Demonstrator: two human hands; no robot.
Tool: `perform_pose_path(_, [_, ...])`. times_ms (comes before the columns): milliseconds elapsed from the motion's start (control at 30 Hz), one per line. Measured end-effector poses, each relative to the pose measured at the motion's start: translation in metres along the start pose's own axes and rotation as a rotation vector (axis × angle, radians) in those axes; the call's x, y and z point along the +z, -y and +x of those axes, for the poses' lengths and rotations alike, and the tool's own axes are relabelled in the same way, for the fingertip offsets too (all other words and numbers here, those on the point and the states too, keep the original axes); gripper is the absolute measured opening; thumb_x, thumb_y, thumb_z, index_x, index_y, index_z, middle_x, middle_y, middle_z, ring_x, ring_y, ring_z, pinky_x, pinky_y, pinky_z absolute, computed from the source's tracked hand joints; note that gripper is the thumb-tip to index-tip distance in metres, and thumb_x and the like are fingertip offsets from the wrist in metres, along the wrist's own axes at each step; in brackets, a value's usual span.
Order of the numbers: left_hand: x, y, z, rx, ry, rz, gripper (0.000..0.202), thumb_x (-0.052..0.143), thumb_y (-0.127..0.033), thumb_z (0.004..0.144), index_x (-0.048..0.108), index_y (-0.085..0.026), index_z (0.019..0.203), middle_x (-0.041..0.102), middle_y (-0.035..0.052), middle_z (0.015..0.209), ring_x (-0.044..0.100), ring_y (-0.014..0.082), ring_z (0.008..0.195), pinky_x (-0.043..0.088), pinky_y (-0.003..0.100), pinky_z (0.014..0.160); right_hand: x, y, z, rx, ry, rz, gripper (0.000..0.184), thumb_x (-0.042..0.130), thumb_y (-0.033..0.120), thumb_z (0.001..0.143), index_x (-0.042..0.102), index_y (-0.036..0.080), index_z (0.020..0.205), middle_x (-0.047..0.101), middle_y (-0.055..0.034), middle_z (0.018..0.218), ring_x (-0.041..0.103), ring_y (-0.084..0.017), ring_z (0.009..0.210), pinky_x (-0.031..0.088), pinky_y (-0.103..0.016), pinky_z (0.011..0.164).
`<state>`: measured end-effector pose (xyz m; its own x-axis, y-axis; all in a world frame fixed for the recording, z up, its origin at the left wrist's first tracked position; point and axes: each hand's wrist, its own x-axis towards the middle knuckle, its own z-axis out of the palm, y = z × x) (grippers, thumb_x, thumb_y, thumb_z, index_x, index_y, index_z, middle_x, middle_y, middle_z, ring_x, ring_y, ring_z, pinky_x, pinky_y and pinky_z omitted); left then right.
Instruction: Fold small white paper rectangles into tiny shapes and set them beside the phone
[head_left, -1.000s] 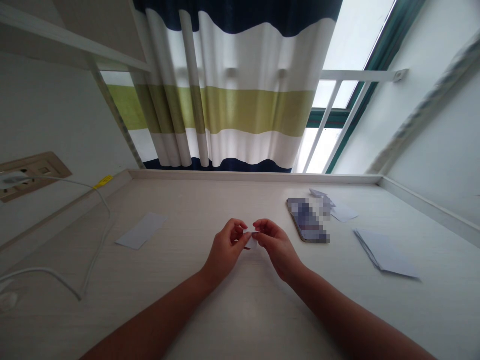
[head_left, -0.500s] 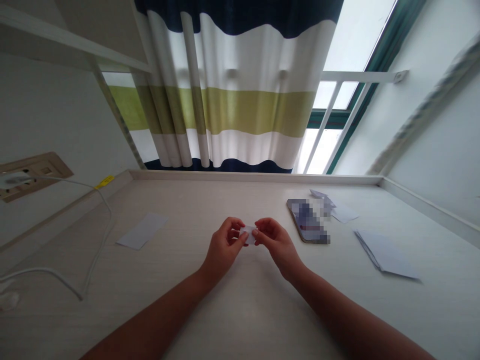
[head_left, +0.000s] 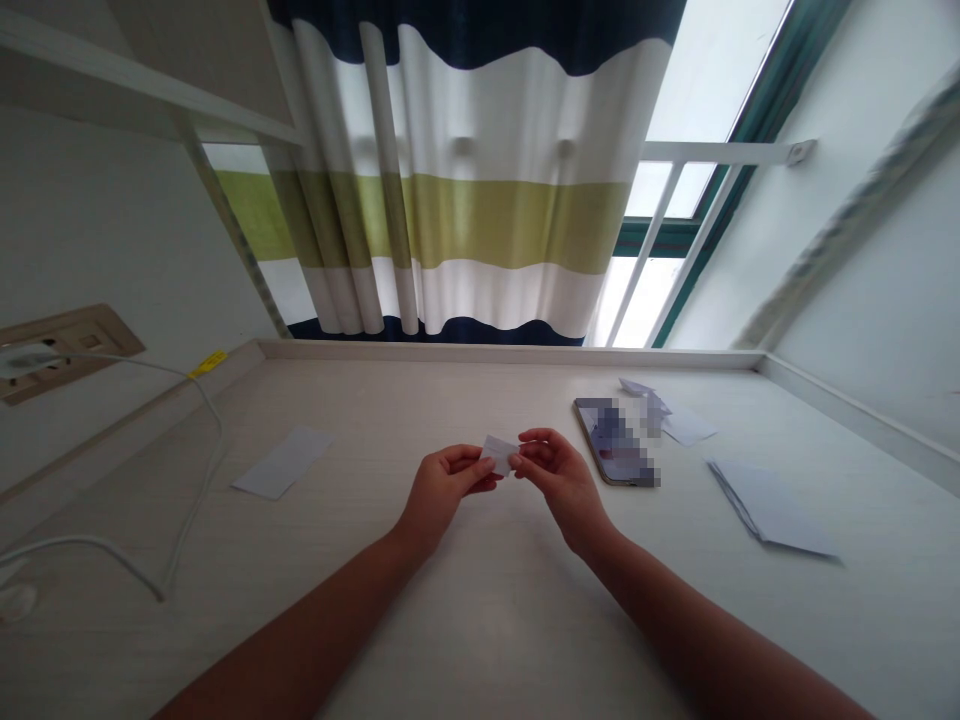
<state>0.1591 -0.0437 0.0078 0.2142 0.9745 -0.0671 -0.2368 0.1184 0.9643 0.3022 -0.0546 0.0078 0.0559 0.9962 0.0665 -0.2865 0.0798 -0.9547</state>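
Observation:
Between my two hands, a little above the desk, is a small piece of white folded paper (head_left: 498, 452). My left hand (head_left: 444, 485) pinches its left side, thumb on top and fingers beneath. At the right edge, the thumb and fingertips of my right hand (head_left: 556, 480) grip the same paper. A crease line shows across its upper face. The underside is hidden by my fingers.
A phone (head_left: 616, 445) lies right of my hands, with folded paper pieces (head_left: 646, 398) behind it. Farther right is a paper stack (head_left: 776, 510); a single sheet (head_left: 283, 463) lies left. A white cable (head_left: 202, 490) runs from the wall socket (head_left: 90, 335).
The folded paper has turned and tilted so more of its face shows. My left hand's fingers have shifted beneath it, and my right hand has moved slightly right.

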Motion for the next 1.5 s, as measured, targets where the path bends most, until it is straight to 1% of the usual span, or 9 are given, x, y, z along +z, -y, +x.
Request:
perform_pose_path(167, [-0.0006, 0.0001, 0.0008, 0.016, -0.049, -0.015, 0.017, 0.072, -0.024, 0.059, 0.066, -0.012, 0.07, 0.068, 0.0028, 0.066, 0.063, 0.0146, 0.064, 0.053, 0.029, 0.067, 0.0004, -0.0004, -0.0001, 0.018, 0.022, -0.059, 0.028, 0.072, 0.025, 0.056, 0.058, 0.019, 0.08, 0.057, 0.0037, 0.063, 0.051, -0.01, 0.058, 0.041, -0.025, 0.056])
perform_pose_path(300, [-0.0011, -0.0013, -0.0007, 0.076, -0.011, 0.03, 0.015, 0.069, -0.025, 0.062, 0.066, -0.012, 0.069, 0.067, 0.0028, 0.069, 0.063, 0.016, 0.069, 0.053, 0.029, 0.065, -0.0002, -0.0002, 0.0005, -0.006, 0.047, -0.177, 0.016, 0.07, 0.026, 0.059, 0.061, 0.016, 0.068, 0.056, 0.0029, 0.059, 0.047, -0.009, 0.054, 0.037, -0.023, 0.051])
perform_pose_path(400, [-0.0018, -0.0024, -0.0025, 0.071, 0.052, -0.019, 0.018, 0.066, -0.028, 0.066, 0.065, -0.014, 0.077, 0.065, 0.0036, 0.077, 0.062, 0.0179, 0.076, 0.054, 0.031, 0.064, -0.0022, -0.0005, 0.0018, -0.08, 0.041, -0.18, 0.013, 0.069, 0.025, 0.061, 0.06, 0.017, 0.067, 0.056, 0.0038, 0.059, 0.048, -0.008, 0.055, 0.038, -0.022, 0.053])
perform_pose_path(533, [-0.002, -0.003, -0.004, -0.021, 0.131, -0.126, 0.025, 0.057, -0.036, 0.073, 0.061, -0.015, 0.085, 0.064, 0.0039, 0.073, 0.06, 0.0144, 0.062, 0.052, 0.03, 0.057, -0.0046, -0.0009, 0.0021, -0.159, 0.061, -0.213, 0.01, 0.067, 0.023, 0.064, 0.06, 0.019, 0.07, 0.057, 0.0031, 0.064, 0.052, -0.01, 0.06, 0.043, -0.024, 0.059])
perform_pose_path(700, [-0.0015, -0.0017, -0.0019, -0.066, 0.145, -0.16, 0.026, 0.07, -0.023, 0.062, 0.058, -0.015, 0.083, 0.064, 0.0013, 0.072, 0.06, 0.0114, 0.062, 0.051, 0.028, 0.065, -0.0057, -0.0021, 0.0016, -0.179, 0.134, -0.247, 0.009, 0.063, 0.018, 0.067, 0.062, 0.019, 0.076, 0.063, -0.0007, 0.076, 0.058, -0.014, 0.071, 0.046, -0.029, 0.07])
perform_pose_path(867, [-0.001, -0.0007, -0.0001, 0.059, 0.031, -0.135, 0.023, 0.069, -0.019, 0.063, 0.057, -0.015, 0.081, 0.063, -0.0005, 0.076, 0.062, 0.0125, 0.07, 0.053, 0.028, 0.068, -0.0053, -0.0031, 0.0015, -0.169, 0.129, -0.163, 0.018, 0.061, 0.018, 0.068, 0.06, 0.022, 0.086, 0.062, -0.0005, 0.081, 0.058, -0.014, 0.074, 0.048, -0.029, 0.069])
perform_pose_path(1000, [-0.0001, -0.0019, -0.0024, 0.204, -0.026, -0.013, 0.019, 0.068, -0.021, 0.064, 0.057, -0.015, 0.079, 0.063, -0.0017, 0.073, 0.062, 0.0124, 0.068, 0.053, 0.028, 0.068, -0.0043, -0.0021, -0.0002, -0.218, 0.133, -0.185, 0.014, 0.061, 0.019, 0.068, 0.057, 0.021, 0.082, 0.059, -0.0005, 0.081, 0.057, -0.013, 0.073, 0.048, -0.027, 0.064])
perform_pose_path(1300, [-0.002, -0.0015, -0.0056, 0.32, 0.042, 0.201, 0.01, 0.063, -0.021, 0.07, 0.063, -0.015, 0.077, 0.063, 0.0015, 0.075, 0.062, 0.0136, 0.071, 0.051, 0.027, 0.071, -0.0067, 0.0023, -0.0017, -0.466, 0.148, -0.528, 0.009, 0.057, 0.013, 0.072, 0.058, 0.019, 0.078, 0.058, -0.002, 0.077, 0.056, -0.013, 0.07, 0.049, -0.027, 0.064])
perform_pose_path(1500, [-0.0034, 0.0018, -0.0048, 0.425, 0.065, 0.337, 0.008, 0.064, -0.021, 0.068, 0.065, -0.016, 0.075, 0.057, 0.0022, 0.08, 0.057, 0.0117, 0.07, 0.049, 0.022, 0.064, -0.0066, 0.0051, -0.003, -0.514, 0.174, -0.585, 0.012, 0.055, 0.01, 0.071, 0.058, 0.019, 0.078, 0.058, -0.0022, 0.079, 0.057, -0.013, 0.071, 0.05, -0.027, 0.065])
